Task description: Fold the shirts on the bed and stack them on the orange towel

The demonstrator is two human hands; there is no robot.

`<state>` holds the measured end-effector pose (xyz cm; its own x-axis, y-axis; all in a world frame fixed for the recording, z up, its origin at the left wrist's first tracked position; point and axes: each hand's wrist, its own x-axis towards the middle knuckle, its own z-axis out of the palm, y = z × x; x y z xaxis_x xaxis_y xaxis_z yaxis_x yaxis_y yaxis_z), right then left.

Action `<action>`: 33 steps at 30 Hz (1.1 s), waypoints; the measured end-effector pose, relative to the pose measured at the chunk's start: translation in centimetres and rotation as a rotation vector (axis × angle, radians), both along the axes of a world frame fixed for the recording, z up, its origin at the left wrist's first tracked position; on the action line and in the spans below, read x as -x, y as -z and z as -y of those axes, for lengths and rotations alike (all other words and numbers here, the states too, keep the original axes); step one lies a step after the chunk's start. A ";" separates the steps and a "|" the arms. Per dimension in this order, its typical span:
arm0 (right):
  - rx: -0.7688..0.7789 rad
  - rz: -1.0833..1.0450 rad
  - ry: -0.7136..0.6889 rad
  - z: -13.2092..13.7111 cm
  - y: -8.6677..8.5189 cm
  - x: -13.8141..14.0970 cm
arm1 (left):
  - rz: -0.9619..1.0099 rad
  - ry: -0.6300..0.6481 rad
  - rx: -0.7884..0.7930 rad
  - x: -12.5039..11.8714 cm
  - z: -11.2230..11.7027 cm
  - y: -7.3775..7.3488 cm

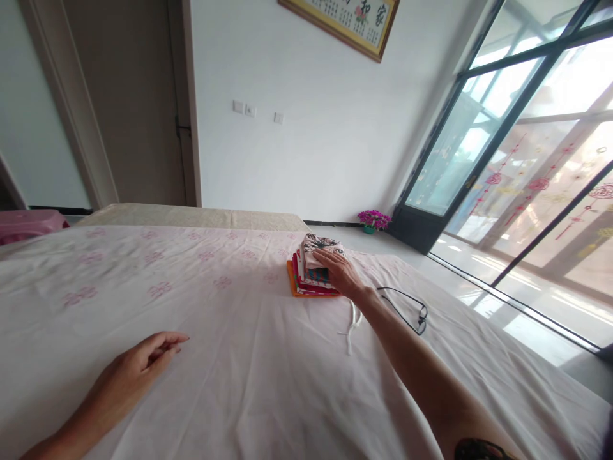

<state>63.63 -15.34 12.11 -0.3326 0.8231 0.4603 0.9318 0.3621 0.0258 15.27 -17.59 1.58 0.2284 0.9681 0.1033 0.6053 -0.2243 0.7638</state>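
Note:
A small stack of folded clothes [313, 276] lies on the cloth-covered surface, with orange, red and white layers below. On top is a pale pink folded garment [311, 243] with a dark print. My right hand [338, 268] rests on the stack's right side, its fingers stretched over the top garment. White drawstrings [352, 329] trail from under the stack toward me. At the lower left, my left hand [151, 354] is over the bare sheet, index finger extended and the others loosely bent, with nothing in it.
The pale sheet [230, 345] has pink flower prints. Black-framed glasses [407, 313] lie right of my forearm. Behind are a beige-covered surface [201, 217], a pink plastic stool [33, 223] and purple flowers [373, 219] on the floor. Glass doors [517, 166] stand at the right.

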 end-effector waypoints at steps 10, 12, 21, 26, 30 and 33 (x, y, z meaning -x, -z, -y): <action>-0.031 -0.597 0.021 -1.7 -4.7 -0.7 | 0.004 0.001 0.040 0.1 -0.2 0.2; -0.042 -0.576 0.146 -3.1 -6.6 -0.5 | -0.003 0.006 0.054 0.2 -0.2 0.3; 0.331 0.084 0.382 -6.9 -3.5 2.6 | -0.015 0.004 0.020 0.5 -0.5 0.8; 0.271 0.126 0.424 -6.4 -0.5 3.8 | -0.012 0.008 0.030 0.3 -0.3 0.6; 0.228 0.183 0.402 -5.8 -0.2 4.6 | -0.047 0.017 0.033 0.2 -0.3 0.4; 0.236 0.157 0.414 -5.7 -0.7 4.5 | -0.038 0.025 0.023 0.1 -0.2 0.4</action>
<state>59.11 -9.65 12.79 -0.0067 0.9762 0.2167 0.9900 -0.0241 0.1389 15.14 -17.43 1.22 0.2557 0.9641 0.0721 0.6287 -0.2225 0.7452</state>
